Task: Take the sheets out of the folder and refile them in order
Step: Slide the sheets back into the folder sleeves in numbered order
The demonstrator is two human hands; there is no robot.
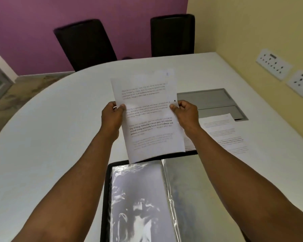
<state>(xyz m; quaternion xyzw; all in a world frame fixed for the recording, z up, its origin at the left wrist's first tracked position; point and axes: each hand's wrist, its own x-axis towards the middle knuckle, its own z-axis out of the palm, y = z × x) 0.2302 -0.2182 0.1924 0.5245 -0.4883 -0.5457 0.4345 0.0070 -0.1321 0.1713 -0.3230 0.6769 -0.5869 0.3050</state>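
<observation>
Nearest to us the folder lies open on the white tabletop, its spine running away from us and its clear sleeves looking empty on both leaves, shiny and reflective with no printed page showing inside. Beyond its far edge we hold one printed sheet up in the air, long axis pointing away from us and leaning a little left, its bottom edge hanging just over the folder's top rim. Our left hand pinches the sheet's left margin and our right hand pinches the right margin, each grip clamped on the paper at about mid-height, thumbs on the printed face. To the right, under our right forearm, a stack of sheets rests on the tabletop just beside the folder's far right corner, partly over a grey floor-box lid. We judge the right hand is nearer that stack, while the open sleeves lie straight below the held sheet, toward us
</observation>
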